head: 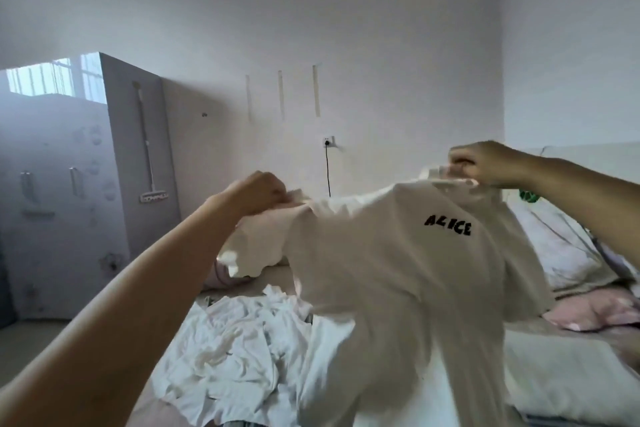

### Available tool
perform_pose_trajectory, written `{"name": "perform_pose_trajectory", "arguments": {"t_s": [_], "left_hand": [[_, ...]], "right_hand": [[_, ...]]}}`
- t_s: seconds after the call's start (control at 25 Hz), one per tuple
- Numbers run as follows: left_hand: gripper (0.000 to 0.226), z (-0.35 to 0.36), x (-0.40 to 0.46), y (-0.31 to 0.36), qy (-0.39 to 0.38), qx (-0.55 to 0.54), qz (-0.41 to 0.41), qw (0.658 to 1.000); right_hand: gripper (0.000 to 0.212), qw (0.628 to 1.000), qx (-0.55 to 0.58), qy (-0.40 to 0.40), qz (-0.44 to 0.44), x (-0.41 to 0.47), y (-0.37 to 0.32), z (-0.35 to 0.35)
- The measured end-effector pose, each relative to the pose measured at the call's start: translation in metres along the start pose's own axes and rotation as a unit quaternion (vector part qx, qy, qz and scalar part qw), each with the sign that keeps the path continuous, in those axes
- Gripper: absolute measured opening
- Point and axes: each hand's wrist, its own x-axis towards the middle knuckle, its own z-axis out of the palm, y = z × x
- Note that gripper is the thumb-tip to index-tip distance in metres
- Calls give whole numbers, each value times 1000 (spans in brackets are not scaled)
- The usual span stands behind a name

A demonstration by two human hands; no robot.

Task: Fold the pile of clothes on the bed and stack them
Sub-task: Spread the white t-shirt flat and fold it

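Note:
A white T-shirt with black "ALICE" lettering hangs in the air above the bed, spread between both hands. My left hand pinches its left shoulder. Higher up, my right hand pinches its right shoulder near the collar, so the shirt slopes up to the right. Its lower part is blurred. Under it, a crumpled pile of white clothes lies on the bed.
A pink cloth and a pale pillow lie on the right side of the bed. A grey wardrobe stands at the left. A wall socket with a black cable sits on the white wall behind.

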Motion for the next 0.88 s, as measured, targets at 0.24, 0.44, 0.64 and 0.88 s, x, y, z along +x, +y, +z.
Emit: {"name": "perform_pose_trajectory", "arguments": {"t_s": [0.24, 0.44, 0.64, 0.88], "left_hand": [[35, -17, 9, -4, 46, -119, -16, 992], [13, -25, 8, 15, 49, -292, -58, 954], [31, -23, 4, 19, 56, -85, -34, 994], [31, -39, -7, 17, 80, -108, -12, 991]], "right_hand": [[19, 996, 46, 70, 2, 8, 2, -19], [8, 982, 167, 55, 66, 10, -5, -18], [23, 990, 114, 33, 72, 4, -3, -17], [24, 993, 106, 29, 42, -7, -12, -40]]}}
